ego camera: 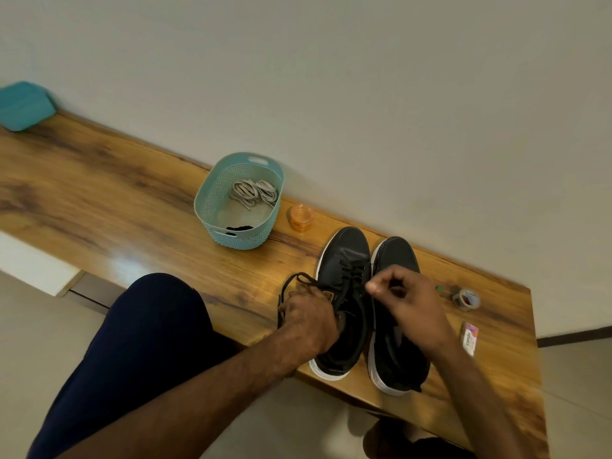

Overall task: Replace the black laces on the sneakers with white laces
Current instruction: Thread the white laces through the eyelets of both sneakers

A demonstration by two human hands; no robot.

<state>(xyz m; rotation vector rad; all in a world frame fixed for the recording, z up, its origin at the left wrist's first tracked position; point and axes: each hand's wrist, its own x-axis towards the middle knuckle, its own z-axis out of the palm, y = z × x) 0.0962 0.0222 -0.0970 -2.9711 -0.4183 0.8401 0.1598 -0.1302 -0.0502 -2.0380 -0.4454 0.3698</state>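
Here, black lace (351, 272) between both hands (311, 318).

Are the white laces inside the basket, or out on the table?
Inside. The white laces lie coiled on the floor of the teal basket, below its rim.

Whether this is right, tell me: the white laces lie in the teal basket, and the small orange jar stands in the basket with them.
Wrong on the jar. The head view shows the white laces in the teal basket, but the orange jar stands outside it, on the wooden bench beside it.
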